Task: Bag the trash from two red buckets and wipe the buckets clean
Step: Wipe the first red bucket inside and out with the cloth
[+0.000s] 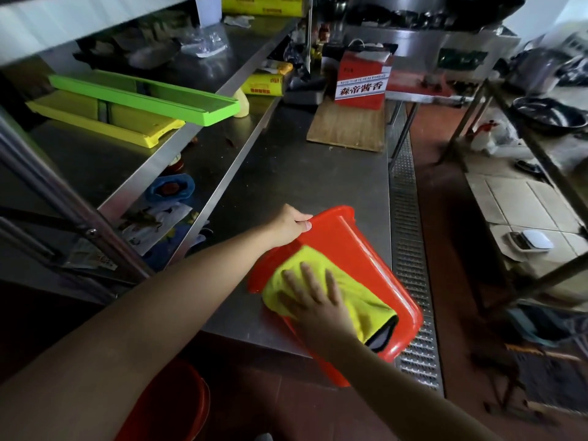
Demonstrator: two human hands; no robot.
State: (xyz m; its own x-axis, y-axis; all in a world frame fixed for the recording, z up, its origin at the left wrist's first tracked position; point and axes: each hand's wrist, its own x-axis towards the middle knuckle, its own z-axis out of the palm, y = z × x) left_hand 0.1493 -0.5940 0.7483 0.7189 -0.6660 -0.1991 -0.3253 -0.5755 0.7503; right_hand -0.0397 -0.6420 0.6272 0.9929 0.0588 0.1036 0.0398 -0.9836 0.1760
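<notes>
A red bucket (359,249) lies on its side across the near corner of the steel counter (296,173), partly overhanging the edge. My left hand (291,225) grips its far end at the base rim. My right hand (315,297) lies flat with spread fingers on a yellow cloth (362,291), pressing it against the bucket's upturned side. A second red bucket (178,405) stands on the floor below the counter at the bottom left, mostly hidden by my left arm.
A wooden board (350,128) and a red printed box (362,81) sit at the counter's far end. Green (143,97) and yellow trays rest on the shelf at left. A metal floor drain grate (410,249) runs along the counter's right side; a steel rack (521,198) stands further right.
</notes>
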